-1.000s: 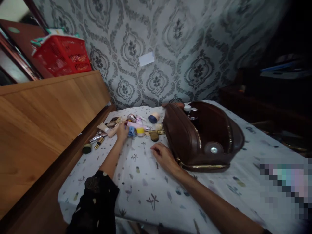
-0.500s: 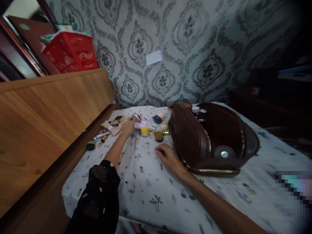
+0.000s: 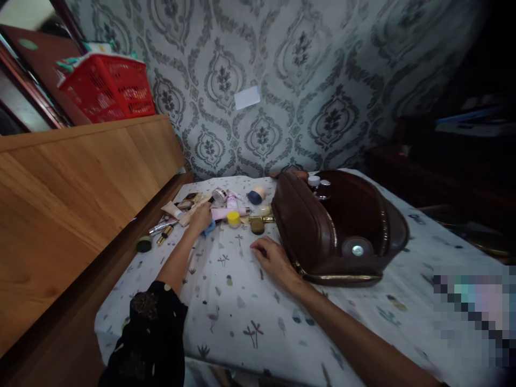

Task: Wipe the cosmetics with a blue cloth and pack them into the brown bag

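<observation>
My left hand (image 3: 200,217) reaches into a scatter of small cosmetics at the far left of the white patterned cloth (image 3: 242,306). Its fingers are curled over a small blue item (image 3: 209,228). Around it lie a pink tube (image 3: 221,213), a yellow-capped jar (image 3: 233,218), a beige tube (image 3: 173,209) and a blue-capped jar (image 3: 253,195). My right hand (image 3: 273,259) rests palm down on the cloth, fingers loosely bent, beside the near edge of an open brown leather bag (image 3: 306,231). Two bottles (image 3: 318,185) stand inside the bag.
A wooden headboard-like panel (image 3: 80,188) runs along the left edge. A red basket (image 3: 107,92) sits on top behind it. Patterned wallpaper (image 3: 282,80) backs the scene. A gold lipstick (image 3: 165,235) and a dark round lid (image 3: 144,244) lie near the left edge. Dark furniture (image 3: 443,161) stands at right.
My left hand pushed forward into the cosmetics, then drew back slightly with its fingers closed on the blue item. My right hand stayed put beside the bag.
</observation>
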Motion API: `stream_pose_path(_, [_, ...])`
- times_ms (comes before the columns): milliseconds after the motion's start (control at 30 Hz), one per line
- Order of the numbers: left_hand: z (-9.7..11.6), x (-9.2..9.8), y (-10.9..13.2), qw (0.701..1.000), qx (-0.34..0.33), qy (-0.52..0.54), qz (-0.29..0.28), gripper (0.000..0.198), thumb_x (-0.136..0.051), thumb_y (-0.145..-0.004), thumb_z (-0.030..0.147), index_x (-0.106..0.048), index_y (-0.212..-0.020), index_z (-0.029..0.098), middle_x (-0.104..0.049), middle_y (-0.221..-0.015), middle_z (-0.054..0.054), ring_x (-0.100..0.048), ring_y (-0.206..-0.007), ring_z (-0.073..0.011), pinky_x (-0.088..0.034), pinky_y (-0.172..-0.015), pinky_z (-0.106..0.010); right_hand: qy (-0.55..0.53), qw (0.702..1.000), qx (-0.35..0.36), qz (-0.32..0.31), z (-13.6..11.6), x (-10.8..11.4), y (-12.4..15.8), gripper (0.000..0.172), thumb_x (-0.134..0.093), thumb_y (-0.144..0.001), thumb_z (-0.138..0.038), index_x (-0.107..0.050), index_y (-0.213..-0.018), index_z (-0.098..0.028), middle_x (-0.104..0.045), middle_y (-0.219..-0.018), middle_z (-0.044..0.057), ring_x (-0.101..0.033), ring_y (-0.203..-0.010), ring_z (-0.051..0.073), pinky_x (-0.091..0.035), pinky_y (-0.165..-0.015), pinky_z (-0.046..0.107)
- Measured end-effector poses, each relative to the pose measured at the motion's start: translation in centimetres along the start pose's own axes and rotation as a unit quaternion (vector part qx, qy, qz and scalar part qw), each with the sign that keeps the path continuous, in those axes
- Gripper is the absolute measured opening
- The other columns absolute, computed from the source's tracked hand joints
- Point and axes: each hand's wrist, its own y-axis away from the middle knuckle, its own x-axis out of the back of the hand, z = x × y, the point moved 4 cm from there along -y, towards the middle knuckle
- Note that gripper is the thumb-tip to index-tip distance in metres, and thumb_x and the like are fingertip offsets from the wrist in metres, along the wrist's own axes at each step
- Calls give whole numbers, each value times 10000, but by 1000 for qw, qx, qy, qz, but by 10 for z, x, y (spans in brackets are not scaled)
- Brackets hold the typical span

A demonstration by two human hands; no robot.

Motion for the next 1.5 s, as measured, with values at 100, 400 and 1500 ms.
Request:
stream_pose_path(100, [-3,-8,-1,999,-33,33,-18,340,-471,-890,122,-614,-1197,156,-679,-1187,-124,-626,-1101,-221,-477,-957,-358,2,1000,2,2,-1,0,0,132,-513,-808,-111,-622,-799,-186,-606,-806,35,-582,-748,166,-456,-700,282])
stream_pose_path(400, [-14,5,13,991,-98,93,-15,197,-455,-775,160,-621,-875,195,-692,-960,-36,-632,-988,-204,-506,-906,-337,5,1000,-1,17,-4,1,3,160,-520,-801,-67,-631,-808,-181,-600,-813,30,-566,-763,155,-444,-713,269])
stream_pose_path(1500, [-15,23,14,991,-5,-121,-59,300,-418,-819,250,-676,-954,180,-719,-915,-149,-682,-910,-351,-508,-746,-415,35,998,-44,8,-10,0,5,154,-578,-797,-46,-633,-821,-187,-600,-873,28,-593,-819,157,-465,-755,256])
